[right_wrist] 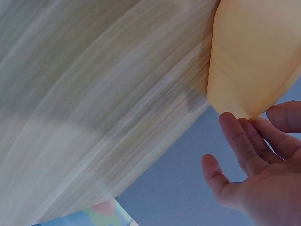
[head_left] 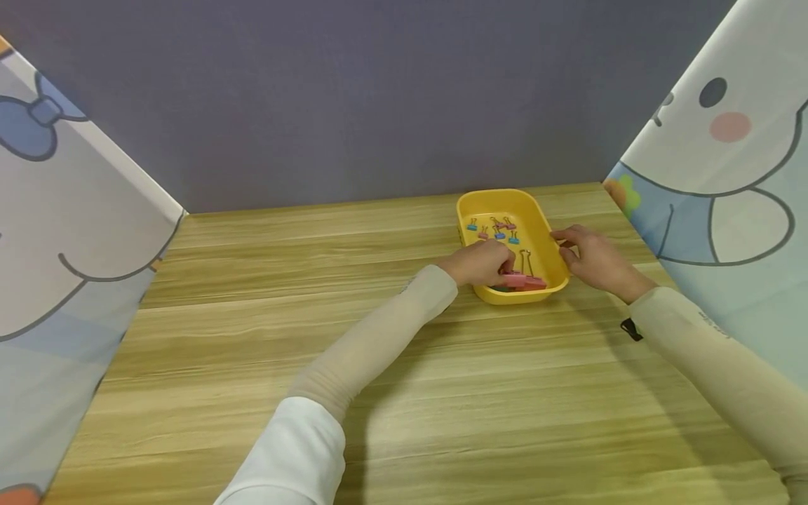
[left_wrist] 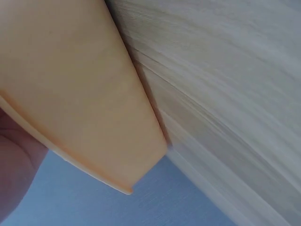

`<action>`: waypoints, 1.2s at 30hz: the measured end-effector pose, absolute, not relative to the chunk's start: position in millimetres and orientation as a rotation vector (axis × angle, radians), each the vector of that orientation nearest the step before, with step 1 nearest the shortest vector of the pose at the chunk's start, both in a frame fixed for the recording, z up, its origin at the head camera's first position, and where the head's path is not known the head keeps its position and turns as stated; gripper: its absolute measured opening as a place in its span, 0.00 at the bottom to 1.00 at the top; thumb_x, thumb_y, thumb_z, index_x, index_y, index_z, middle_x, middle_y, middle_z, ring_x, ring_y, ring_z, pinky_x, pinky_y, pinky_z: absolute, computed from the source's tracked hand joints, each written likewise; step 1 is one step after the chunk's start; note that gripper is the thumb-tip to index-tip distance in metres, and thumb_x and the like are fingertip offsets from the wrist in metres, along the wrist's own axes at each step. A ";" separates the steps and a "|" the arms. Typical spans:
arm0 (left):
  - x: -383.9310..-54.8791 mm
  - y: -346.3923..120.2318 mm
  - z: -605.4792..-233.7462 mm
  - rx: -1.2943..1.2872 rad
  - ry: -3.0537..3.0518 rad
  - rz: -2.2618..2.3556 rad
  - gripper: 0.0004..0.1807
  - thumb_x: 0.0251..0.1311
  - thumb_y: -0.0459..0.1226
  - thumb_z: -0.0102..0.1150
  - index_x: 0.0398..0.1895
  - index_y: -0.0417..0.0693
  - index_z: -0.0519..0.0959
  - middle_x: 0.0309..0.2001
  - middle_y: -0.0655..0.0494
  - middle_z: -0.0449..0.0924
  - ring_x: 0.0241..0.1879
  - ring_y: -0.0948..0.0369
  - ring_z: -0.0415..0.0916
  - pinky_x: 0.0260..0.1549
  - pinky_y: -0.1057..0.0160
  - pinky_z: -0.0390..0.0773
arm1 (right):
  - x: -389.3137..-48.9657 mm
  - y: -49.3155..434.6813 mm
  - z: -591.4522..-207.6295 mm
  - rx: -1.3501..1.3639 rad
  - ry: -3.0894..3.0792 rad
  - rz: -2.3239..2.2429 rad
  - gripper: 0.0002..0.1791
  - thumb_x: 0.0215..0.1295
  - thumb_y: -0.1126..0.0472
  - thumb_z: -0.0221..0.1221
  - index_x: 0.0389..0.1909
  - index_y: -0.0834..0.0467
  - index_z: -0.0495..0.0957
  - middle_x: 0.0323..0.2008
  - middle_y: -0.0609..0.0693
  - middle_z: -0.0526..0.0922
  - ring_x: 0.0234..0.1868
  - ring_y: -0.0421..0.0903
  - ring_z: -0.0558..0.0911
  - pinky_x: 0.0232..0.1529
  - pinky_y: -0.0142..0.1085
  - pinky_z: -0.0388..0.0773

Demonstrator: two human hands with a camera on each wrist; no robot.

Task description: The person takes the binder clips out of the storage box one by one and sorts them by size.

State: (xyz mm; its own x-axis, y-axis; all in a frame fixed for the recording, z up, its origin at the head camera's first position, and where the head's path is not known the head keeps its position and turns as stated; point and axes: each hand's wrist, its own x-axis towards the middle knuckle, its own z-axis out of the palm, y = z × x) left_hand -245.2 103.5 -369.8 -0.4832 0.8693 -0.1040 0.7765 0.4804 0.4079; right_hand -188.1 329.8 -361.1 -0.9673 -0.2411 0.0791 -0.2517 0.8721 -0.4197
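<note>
A yellow tray [head_left: 539,231] stands toward the back right of the table. My left hand [head_left: 477,263] reaches over its near left side, fingers curled down at a large pink binder clip [head_left: 514,280], whose handles the fingers hide. Against this clip lies a large red binder clip [head_left: 535,283] with its gold handles pointing away from me. A dark green piece shows partly beneath my left hand. At the tray's right rim my right hand [head_left: 596,261] touches with its fingertips; the right wrist view shows its fingers [right_wrist: 233,134] mostly extended beside the tray wall [right_wrist: 254,56].
Several small binder clips [head_left: 500,233], blue, pink and purple, lie in the tray's far half. A grey-blue panel [head_left: 379,105] rises behind the wooden table [head_left: 284,337]. Cartoon-printed panels [head_left: 726,182] flank it. A small black strap [head_left: 630,329] shows by my right sleeve.
</note>
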 end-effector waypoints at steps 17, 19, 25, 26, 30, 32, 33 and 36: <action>-250.0 95.1 -368.0 1.506 2.500 0.521 0.07 0.63 0.40 0.59 0.39 0.50 0.82 0.37 0.61 0.78 0.35 0.66 0.71 0.36 0.72 0.69 | -189.2 323.9 -359.2 0.444 -3.017 0.691 0.19 0.66 0.72 0.50 0.57 0.73 0.70 0.46 0.66 0.73 0.47 0.63 0.75 0.45 0.56 0.72; -251.0 92.7 -366.9 1.517 2.514 0.581 0.06 0.63 0.40 0.59 0.39 0.50 0.83 0.37 0.62 0.79 0.36 0.67 0.72 0.38 0.73 0.70 | -189.4 323.9 -359.4 0.445 -3.019 0.691 0.19 0.66 0.72 0.50 0.57 0.73 0.69 0.46 0.66 0.73 0.47 0.63 0.75 0.45 0.56 0.72; -251.9 81.5 -361.7 1.510 2.564 0.686 0.06 0.62 0.40 0.59 0.39 0.51 0.82 0.40 0.61 0.75 0.38 0.67 0.71 0.37 0.75 0.69 | -189.5 324.9 -360.8 0.456 -3.009 0.688 0.19 0.66 0.72 0.50 0.57 0.73 0.69 0.47 0.66 0.73 0.47 0.63 0.75 0.45 0.56 0.71; -252.1 79.6 -360.6 1.523 2.580 0.689 0.06 0.62 0.40 0.59 0.39 0.51 0.81 0.40 0.61 0.75 0.39 0.67 0.71 0.38 0.75 0.69 | -189.3 325.1 -360.9 0.459 -3.006 0.688 0.19 0.66 0.72 0.51 0.57 0.73 0.69 0.47 0.66 0.74 0.47 0.63 0.75 0.45 0.56 0.72; -253.1 71.4 -355.8 1.580 2.635 0.717 0.05 0.62 0.38 0.59 0.39 0.50 0.81 0.40 0.58 0.75 0.38 0.64 0.71 0.38 0.75 0.69 | -189.0 326.9 -361.4 0.457 -3.004 0.680 0.19 0.65 0.72 0.50 0.57 0.73 0.69 0.46 0.66 0.74 0.47 0.63 0.75 0.45 0.56 0.72; -254.0 66.9 -352.8 1.595 2.670 0.740 0.07 0.63 0.39 0.59 0.40 0.49 0.82 0.41 0.58 0.74 0.39 0.64 0.71 0.39 0.75 0.69 | -188.6 328.1 -361.3 0.455 -3.005 0.677 0.20 0.65 0.73 0.50 0.57 0.73 0.69 0.46 0.66 0.73 0.47 0.64 0.75 0.45 0.56 0.72; -254.3 64.5 -351.4 1.603 2.687 0.750 0.07 0.63 0.39 0.59 0.41 0.48 0.82 0.41 0.57 0.74 0.39 0.62 0.71 0.38 0.75 0.68 | -188.4 328.6 -361.3 0.455 -3.004 0.675 0.20 0.65 0.73 0.50 0.57 0.74 0.69 0.46 0.66 0.73 0.47 0.64 0.75 0.45 0.56 0.72; -255.7 57.1 -347.3 1.633 2.741 0.781 0.08 0.63 0.39 0.58 0.41 0.47 0.81 0.41 0.56 0.74 0.39 0.61 0.71 0.39 0.74 0.68 | -187.1 330.5 -360.8 0.458 -2.998 0.673 0.19 0.65 0.73 0.51 0.57 0.74 0.69 0.46 0.67 0.73 0.46 0.64 0.75 0.44 0.56 0.72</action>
State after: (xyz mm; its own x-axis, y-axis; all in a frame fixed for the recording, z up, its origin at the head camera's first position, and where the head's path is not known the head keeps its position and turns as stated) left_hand -255.7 57.1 -347.3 -0.4982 0.7913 0.3543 0.8592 0.3959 0.3240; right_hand -187.1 330.5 -360.8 -0.9560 -0.2767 0.0979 -0.2920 0.8629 -0.4126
